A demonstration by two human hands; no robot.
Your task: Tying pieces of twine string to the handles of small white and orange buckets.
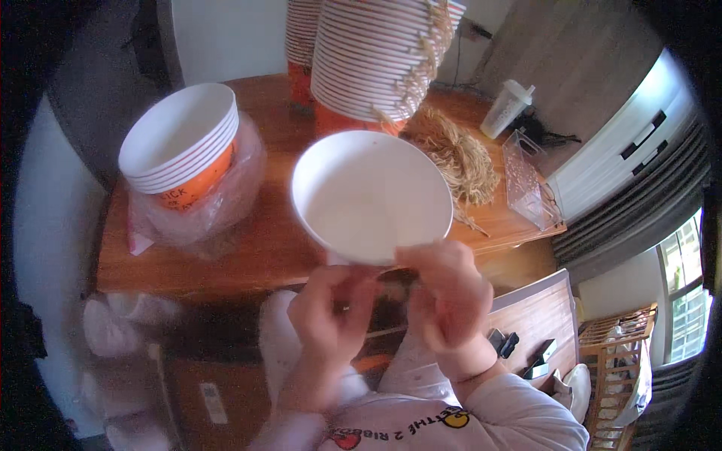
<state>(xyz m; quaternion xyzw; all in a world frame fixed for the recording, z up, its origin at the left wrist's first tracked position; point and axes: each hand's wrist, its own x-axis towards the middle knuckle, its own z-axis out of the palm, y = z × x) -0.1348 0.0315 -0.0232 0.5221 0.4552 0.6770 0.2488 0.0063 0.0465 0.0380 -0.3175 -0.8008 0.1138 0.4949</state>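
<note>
A white paper bucket (368, 195) sits tilted toward me at the table's near edge, its mouth facing up. At the near side of its rim, my right hand (455, 293) has its fingertips closed over the edge; motion blurs this hand a little. Just below the rim, my left hand (331, 312) is closed in a pinch beside the bucket's outer wall. What the left fingers hold is hidden or too small to name. Behind the bucket, to the right, lies a bundle of tan twisted cords (459, 154).
Tall stacks of orange-and-white buckets (376, 68) stand at the back, with cords hanging down one. A shorter bucket stack (180, 143) in clear plastic is at left. A lidded cup (508, 109) and a clear tray (524, 184) sit on the wooden table (263, 259).
</note>
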